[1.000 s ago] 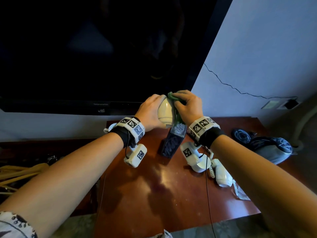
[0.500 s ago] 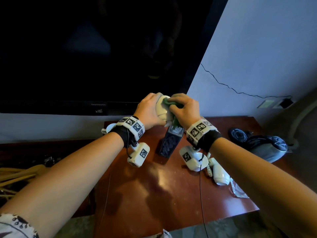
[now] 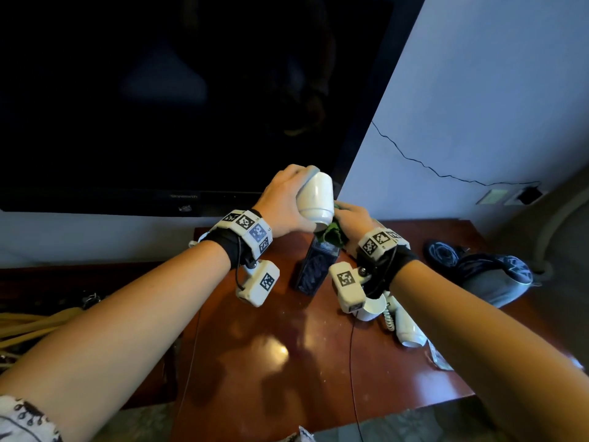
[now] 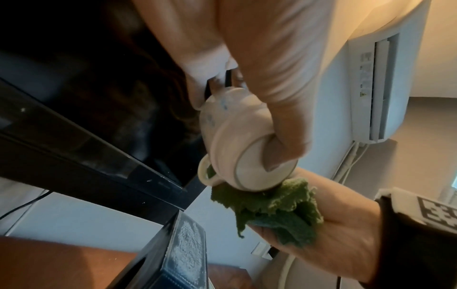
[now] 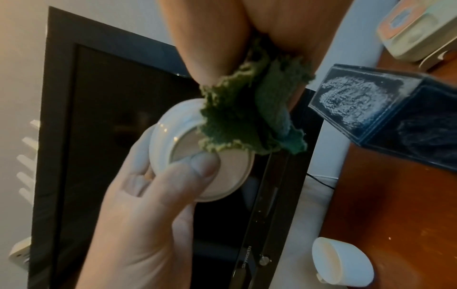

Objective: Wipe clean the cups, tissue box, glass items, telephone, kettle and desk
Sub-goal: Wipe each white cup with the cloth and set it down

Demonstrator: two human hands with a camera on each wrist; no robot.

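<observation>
The left hand (image 3: 283, 202) grips the white cup (image 3: 315, 199), now tipped base-down; the right hand (image 3: 350, 220), clutching the green cloth (image 3: 331, 236), has shifted beneath to wipe its base.

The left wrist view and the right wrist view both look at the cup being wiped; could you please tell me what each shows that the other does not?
Only the left wrist view shows the white ceramic cup's loop handle and a wall-mounted white air conditioner. Only the right wrist view shows a second white cup on the reddish-brown wooden desk. Both show the left hand gripping the cup with its base exposed, the right hand holding the crumpled green cloth against it, and the black tissue box.
</observation>
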